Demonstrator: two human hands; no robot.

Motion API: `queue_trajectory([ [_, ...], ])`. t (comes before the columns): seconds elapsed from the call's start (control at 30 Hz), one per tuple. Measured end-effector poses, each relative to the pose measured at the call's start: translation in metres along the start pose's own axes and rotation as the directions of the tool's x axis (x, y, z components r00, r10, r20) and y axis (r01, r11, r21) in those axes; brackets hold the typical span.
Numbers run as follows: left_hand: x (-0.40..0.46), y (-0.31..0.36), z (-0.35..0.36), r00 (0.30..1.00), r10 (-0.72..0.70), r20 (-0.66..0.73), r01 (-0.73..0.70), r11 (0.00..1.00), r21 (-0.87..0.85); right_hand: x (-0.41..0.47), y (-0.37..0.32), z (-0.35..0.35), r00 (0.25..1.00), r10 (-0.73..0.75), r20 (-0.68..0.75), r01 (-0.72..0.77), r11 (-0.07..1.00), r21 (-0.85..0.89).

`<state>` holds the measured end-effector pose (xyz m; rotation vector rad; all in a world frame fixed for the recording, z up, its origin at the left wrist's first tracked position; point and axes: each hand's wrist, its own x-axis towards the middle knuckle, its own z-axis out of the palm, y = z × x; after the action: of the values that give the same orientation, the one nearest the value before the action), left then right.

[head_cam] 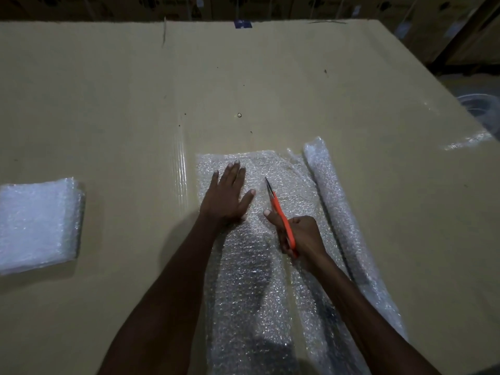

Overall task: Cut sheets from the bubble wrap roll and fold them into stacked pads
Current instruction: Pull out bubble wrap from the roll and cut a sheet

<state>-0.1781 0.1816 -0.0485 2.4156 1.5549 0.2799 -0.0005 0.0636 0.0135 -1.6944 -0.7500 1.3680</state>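
Observation:
A strip of bubble wrap [243, 280] lies unrolled on the cardboard surface [243, 90], running from the near edge away from me. Its roll [332, 201] lies along the strip's right side. My left hand [227, 193] presses flat on the far part of the strip, fingers spread. My right hand [300, 236] grips orange-handled scissors [278, 212] whose blades point away from me over the wrap, just right of my left thumb. A stack of folded bubble wrap pads [38, 226] sits at the far left.
Clear tape or film [181, 171] runs along the cardboard left of the strip. Another scrap of plastic [468, 140] lies at the right edge, with a clear roll [484, 104] beyond it. Dark cartons [243, 6] stand behind the surface.

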Motion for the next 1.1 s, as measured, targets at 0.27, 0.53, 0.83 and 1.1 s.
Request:
queue_trajectory([
  [0.27,-0.004,0.0,0.001,1.0,-0.013,0.005,0.013,0.999,-0.029,0.01,-0.012,0.008,1.0,-0.008,-0.002,0.008,0.999,-0.036],
  [0.53,-0.007,0.001,0.002,1.0,-0.027,0.012,0.028,0.999,-0.025,0.016,-0.012,0.008,1.0,-0.005,-0.003,0.005,0.999,-0.035],
  [0.83,-0.008,0.002,0.001,0.999,-0.035,0.014,0.036,0.999,-0.03,0.027,-0.01,0.01,1.0,-0.009,0.008,0.01,1.0,-0.03],
  [1.1,-0.009,0.002,0.003,0.999,-0.039,-0.006,0.039,0.998,-0.039,0.035,-0.023,0.014,1.0,-0.027,0.001,0.027,0.998,-0.059],
])
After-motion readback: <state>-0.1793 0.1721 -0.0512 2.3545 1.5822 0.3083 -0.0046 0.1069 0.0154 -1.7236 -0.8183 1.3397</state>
